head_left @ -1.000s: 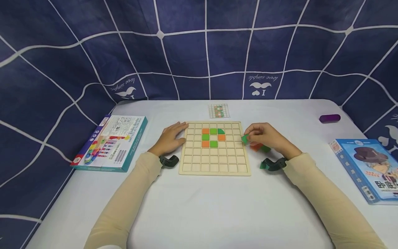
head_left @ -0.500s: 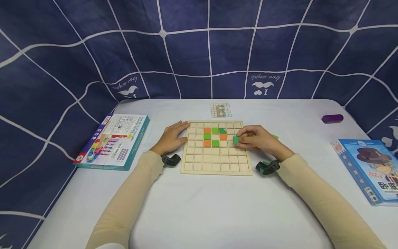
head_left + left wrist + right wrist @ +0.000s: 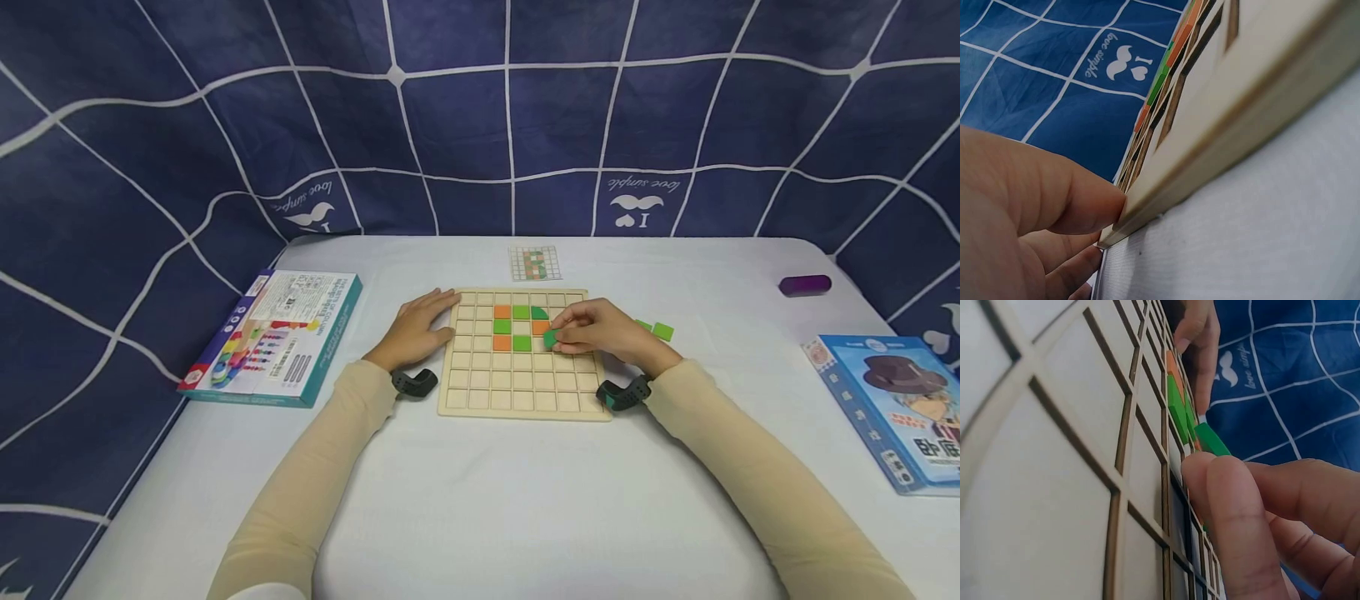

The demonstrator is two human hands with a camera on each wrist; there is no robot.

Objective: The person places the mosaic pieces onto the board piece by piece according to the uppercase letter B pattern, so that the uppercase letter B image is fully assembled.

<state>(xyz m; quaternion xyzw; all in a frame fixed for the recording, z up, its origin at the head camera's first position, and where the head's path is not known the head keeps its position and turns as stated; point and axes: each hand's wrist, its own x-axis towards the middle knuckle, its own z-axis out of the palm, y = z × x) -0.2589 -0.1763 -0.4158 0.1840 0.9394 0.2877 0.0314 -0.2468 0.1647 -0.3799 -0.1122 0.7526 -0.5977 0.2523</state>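
A wooden grid board (image 3: pixel 517 402) lies flat on the table, with several orange and green square tiles and one dark green rounded tile (image 3: pixel 539 313) set in its cells. My left hand (image 3: pixel 415 331) rests against the board's left edge; in the left wrist view the thumb (image 3: pixel 1094 203) touches that edge. Over the right part of the board, my right hand (image 3: pixel 600 333) pinches a dark green tile (image 3: pixel 1212 440) between thumb and fingers. That tile is tilted beside the orange and green tiles, and the fingertips partly hide it.
A small pattern card (image 3: pixel 536 263) lies behind the board. Loose green tiles (image 3: pixel 663 332) lie right of it, partly behind the right hand. Boxes stand at the left (image 3: pixel 273 337) and right (image 3: pixel 892 408); a purple object (image 3: pixel 806 286) lies at the back right.
My right hand has carried the dark green tile leftward, from beside the board's right edge to over its cells. More loose green tiles show behind it. My left hand stays at the edge.
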